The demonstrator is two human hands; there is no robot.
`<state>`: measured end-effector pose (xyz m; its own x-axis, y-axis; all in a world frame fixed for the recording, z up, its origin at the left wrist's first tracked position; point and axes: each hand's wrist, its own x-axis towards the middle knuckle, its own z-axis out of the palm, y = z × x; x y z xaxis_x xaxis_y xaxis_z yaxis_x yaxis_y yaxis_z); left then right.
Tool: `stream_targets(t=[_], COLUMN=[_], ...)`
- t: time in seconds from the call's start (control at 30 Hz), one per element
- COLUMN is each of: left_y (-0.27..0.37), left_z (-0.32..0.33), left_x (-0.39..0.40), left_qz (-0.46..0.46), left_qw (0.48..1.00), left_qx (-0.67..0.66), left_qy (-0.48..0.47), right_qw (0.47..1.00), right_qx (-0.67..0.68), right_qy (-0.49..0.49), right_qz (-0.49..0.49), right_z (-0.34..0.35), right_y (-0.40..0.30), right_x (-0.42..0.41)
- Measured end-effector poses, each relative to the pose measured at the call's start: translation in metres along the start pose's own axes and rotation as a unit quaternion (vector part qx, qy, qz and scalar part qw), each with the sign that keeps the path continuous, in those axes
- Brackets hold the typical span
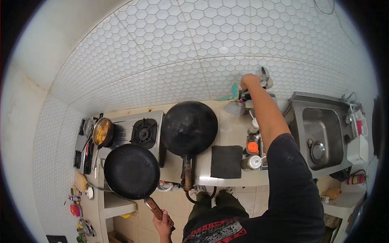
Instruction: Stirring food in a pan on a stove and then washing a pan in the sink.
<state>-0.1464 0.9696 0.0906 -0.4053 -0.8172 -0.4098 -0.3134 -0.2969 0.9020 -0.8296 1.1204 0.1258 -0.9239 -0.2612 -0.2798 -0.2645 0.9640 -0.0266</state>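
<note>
My left hand [164, 223] is closed around the wooden handle [154, 208] of a black frying pan [132, 171]. The pan is held level at the front left, and its inside looks bare apart from small pale specks. Far out by the tiled wall, my right hand [250, 81] is among upright kitchen utensils. A metal ladle [265, 73] stands just right of it, and a turquoise utensil [234, 90] is to its left. Its fingers point away from me and are partly hidden, so their grip does not show.
A black wok [190, 129] lies beside the gas burner [144, 132]. A pan of yellow-orange food [102, 131] sits farther left. Seasoning jars [253, 148] stand near a dark cloth [226, 162] under my right arm. The steel sink [323, 136] is at the right.
</note>
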Motion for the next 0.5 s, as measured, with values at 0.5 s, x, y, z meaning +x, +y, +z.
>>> stream_targets(t=[0.5], left_y=[-0.003], left_z=[-0.022], left_x=[-0.019], left_qz=[0.004], left_qw=[0.999], left_qx=[-0.012], left_qy=[-0.052], right_qw=[0.951], right_qx=[0.117], right_qy=[0.282], right_qz=[-0.042], right_z=[0.003], right_y=[0.023], right_x=[-0.052])
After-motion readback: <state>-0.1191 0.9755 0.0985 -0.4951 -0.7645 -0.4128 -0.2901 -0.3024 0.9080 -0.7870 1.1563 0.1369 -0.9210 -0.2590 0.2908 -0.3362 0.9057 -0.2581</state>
